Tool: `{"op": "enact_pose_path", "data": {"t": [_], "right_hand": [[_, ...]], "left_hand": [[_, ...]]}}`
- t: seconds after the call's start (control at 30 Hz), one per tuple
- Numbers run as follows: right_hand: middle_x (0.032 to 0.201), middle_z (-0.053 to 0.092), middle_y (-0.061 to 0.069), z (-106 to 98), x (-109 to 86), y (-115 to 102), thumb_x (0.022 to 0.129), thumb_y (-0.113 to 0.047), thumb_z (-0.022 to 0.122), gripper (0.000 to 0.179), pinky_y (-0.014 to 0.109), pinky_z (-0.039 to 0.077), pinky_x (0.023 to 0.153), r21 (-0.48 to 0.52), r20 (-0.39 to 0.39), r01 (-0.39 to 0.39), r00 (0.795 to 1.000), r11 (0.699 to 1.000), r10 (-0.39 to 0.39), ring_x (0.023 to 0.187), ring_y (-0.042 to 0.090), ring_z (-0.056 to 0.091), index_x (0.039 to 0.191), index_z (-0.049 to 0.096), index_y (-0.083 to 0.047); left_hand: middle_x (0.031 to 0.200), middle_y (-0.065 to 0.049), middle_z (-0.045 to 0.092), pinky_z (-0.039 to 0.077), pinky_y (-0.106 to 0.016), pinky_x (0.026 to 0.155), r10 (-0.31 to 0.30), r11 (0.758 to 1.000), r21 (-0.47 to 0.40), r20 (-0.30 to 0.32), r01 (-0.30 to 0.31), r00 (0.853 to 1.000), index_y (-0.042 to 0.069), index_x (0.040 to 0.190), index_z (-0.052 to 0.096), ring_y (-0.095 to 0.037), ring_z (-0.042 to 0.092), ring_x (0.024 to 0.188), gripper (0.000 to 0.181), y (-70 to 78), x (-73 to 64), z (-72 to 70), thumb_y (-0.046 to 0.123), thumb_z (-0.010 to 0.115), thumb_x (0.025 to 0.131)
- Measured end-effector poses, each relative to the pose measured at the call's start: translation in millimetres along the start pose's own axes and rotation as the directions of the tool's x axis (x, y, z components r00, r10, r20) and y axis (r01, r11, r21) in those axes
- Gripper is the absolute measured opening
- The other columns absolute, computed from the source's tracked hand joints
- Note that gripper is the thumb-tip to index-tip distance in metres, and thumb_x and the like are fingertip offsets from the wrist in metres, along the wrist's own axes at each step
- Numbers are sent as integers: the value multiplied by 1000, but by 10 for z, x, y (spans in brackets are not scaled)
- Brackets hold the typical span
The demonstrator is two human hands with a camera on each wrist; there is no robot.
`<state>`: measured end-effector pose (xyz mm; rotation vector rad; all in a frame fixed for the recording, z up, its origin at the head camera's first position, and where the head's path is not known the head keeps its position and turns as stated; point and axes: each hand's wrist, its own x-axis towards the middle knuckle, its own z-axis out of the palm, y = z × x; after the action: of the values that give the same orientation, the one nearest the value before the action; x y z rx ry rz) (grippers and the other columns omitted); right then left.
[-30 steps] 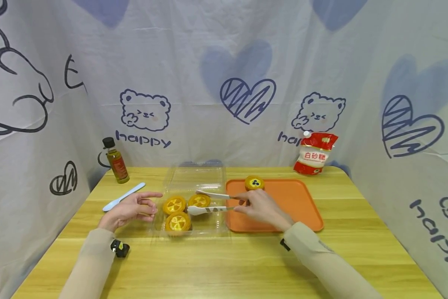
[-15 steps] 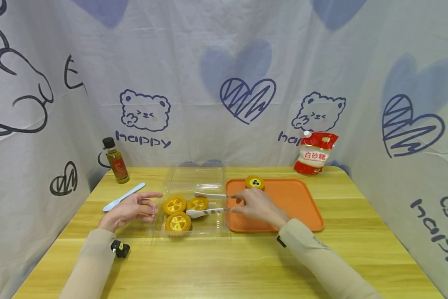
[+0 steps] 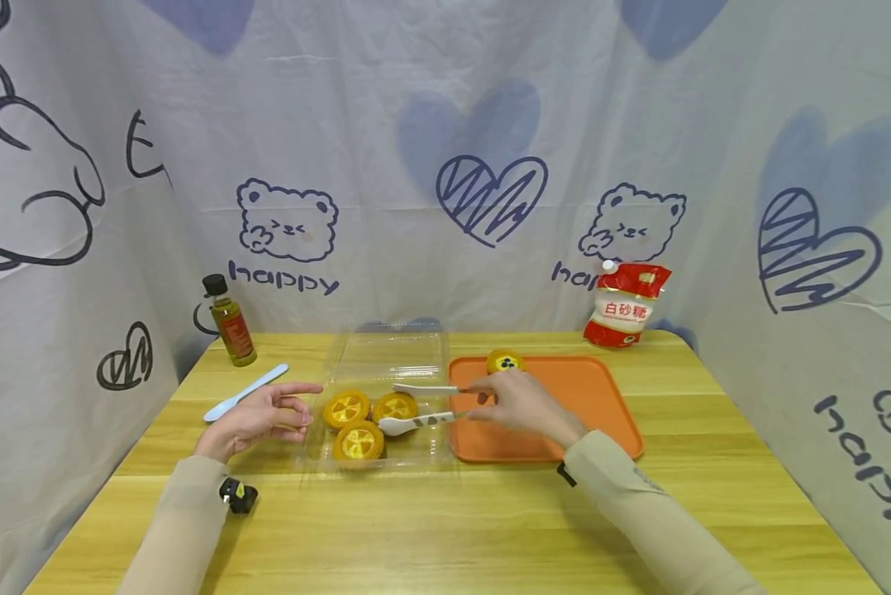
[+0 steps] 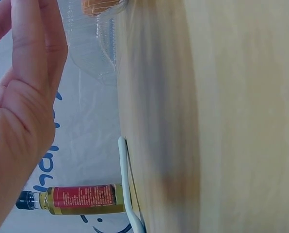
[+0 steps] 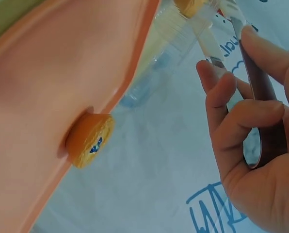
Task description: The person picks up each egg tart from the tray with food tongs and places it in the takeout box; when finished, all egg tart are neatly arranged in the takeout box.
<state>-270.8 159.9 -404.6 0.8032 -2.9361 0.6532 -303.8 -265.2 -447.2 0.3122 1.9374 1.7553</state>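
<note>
My right hand (image 3: 523, 405) grips a pair of tongs (image 3: 423, 423) with pale tips and a metal handle. The tongs' arms are spread, one tip behind and one in front of a yellow egg tart (image 3: 396, 406) in the clear plastic box (image 3: 434, 450). Two more tarts share the box: a left one (image 3: 345, 410) and a front one (image 3: 359, 444). In the right wrist view, thumb and fingers bend around the metal tongs (image 5: 268, 126). My left hand (image 3: 263, 417) hovers at the box's left side, index finger extended, holding nothing.
An orange tray (image 3: 587, 413) carries a tart with dark berries (image 3: 505, 362) near its back edge. A red-and-white sugar pouch (image 3: 627, 306) stands behind it. On the left are a pale blue spreader (image 3: 248, 390) and an oil bottle (image 3: 233, 326). The box's lid (image 3: 389, 351) leans up behind.
My right hand and the tongs moved left, then back right, with the tips drawing nearer and then spreading slightly. The front tart has shifted a little right. My left hand stays in place.
</note>
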Motion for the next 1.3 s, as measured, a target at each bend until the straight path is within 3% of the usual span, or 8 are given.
{"op": "enact_pose_path", "data": {"t": [0.23,0.43,0.67,0.93,1.1,1.3], "right_hand": [[90,72,-6,67,2,-7,86,-36,75,38,21,45,55,-85,-55,25,998,996,-30,63,4,53,120,72,-20],[97,73,-1,73,13,-22,86,-37,75,39,23,48,58,-51,-38,4,999,999,-6,70,5,57,118,72,-16],[99,72,-4,-19,-8,17,84,-35,78,44,26,52,68,75,-11,-50,999,996,51,78,8,59,122,70,-16],[91,72,-4,-88,-9,44,86,-37,75,39,24,40,53,35,3,-33,999,999,33,59,10,47,122,71,-22],[79,65,-9,-47,-10,46,86,-36,75,35,21,36,50,-2,-23,-16,1000,1000,16,58,8,44,118,73,-22],[80,64,-10,-36,-31,63,85,-35,76,38,20,35,50,65,-30,-17,999,998,19,58,8,42,120,72,-22]], "left_hand": [[95,-3,63,62,-36,77,-4,1000,4,-5,4,1000,-4,151,28,-20,69,83,71,-9,4,-7,-1,65,90],[95,-4,64,62,-37,77,-1,1000,-2,-4,1,1000,-5,151,27,-21,69,83,72,-10,9,-12,-1,66,90],[95,-4,64,62,-36,78,-2,1000,-5,-1,2,1000,-5,151,27,-21,69,84,72,-11,9,-11,-1,66,90],[95,-4,64,62,-36,76,-6,1000,-8,-3,6,1000,-5,151,26,-20,69,82,73,-7,2,-8,-1,65,90],[95,-4,64,62,-36,77,2,1000,-5,1,-2,1000,-5,151,27,-20,69,83,71,-11,-4,-10,-1,65,91],[95,-3,64,62,-36,77,2,1000,-9,6,-2,1000,-4,151,27,-20,69,83,70,-16,1,-20,-1,64,91]]}}
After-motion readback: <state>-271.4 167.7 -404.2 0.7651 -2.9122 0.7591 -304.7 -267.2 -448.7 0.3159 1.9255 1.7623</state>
